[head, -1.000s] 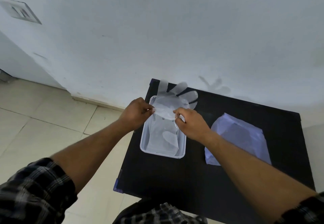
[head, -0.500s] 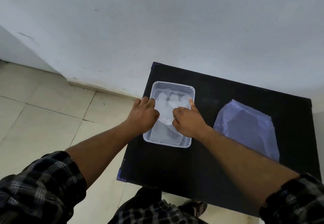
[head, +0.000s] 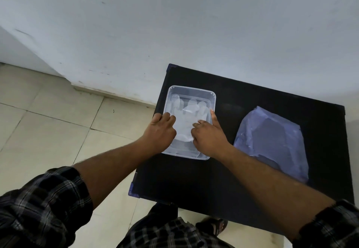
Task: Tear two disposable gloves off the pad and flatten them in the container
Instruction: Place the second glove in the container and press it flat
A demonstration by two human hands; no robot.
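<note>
A clear rectangular container sits on the black table, near its left edge. A thin translucent glove lies inside with its fingers pointing toward the far wall. My left hand rests with curled fingers on the glove's left side at the container's left wall. My right hand presses the glove's right side, index finger stretched along the right wall. The pad of gloves, in bluish plastic, lies to the right. Both hands hide the glove's cuff.
The table stands against a white wall, and its left edge drops to a tiled floor. My checked sleeves and one sandalled foot show at the bottom.
The glove, held up over the container a second ago, has been lowered into it. Both hands went down with it and now press it flat.
</note>
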